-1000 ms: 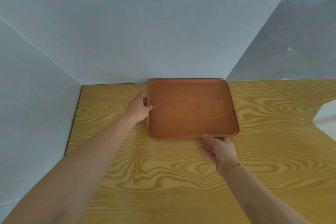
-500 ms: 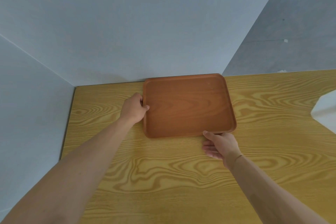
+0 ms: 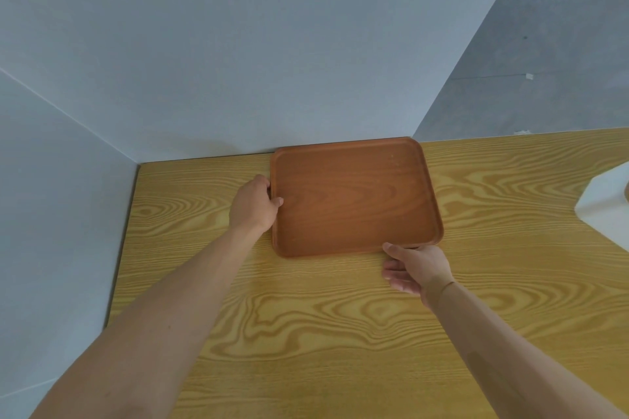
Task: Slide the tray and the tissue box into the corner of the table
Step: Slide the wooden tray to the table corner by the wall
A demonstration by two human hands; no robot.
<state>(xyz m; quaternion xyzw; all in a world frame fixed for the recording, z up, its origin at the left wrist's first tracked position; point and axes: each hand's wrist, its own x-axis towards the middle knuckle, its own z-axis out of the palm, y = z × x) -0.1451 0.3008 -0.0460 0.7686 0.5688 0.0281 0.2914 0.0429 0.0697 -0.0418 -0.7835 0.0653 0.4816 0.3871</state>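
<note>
A reddish-brown wooden tray [image 3: 354, 197] lies flat on the yellow wood-grain table [image 3: 306, 316], its far edge against the back wall. My left hand [image 3: 253, 204] grips the tray's left rim, thumb over the edge. My right hand [image 3: 417, 267] holds the tray's near edge by its right corner, fingers curled under the rim. A white tissue box [image 3: 606, 204] is partly visible at the right edge of the view, well apart from the tray.
Two pale grey walls [image 3: 238, 44] meet at the table's far left corner [image 3: 139, 165]. A strip of bare tabletop lies between the tray and that corner. Grey floor shows at the upper right.
The tray has shifted slightly left along the back wall with both hands on it. My right hand has curled more closely onto the near edge.
</note>
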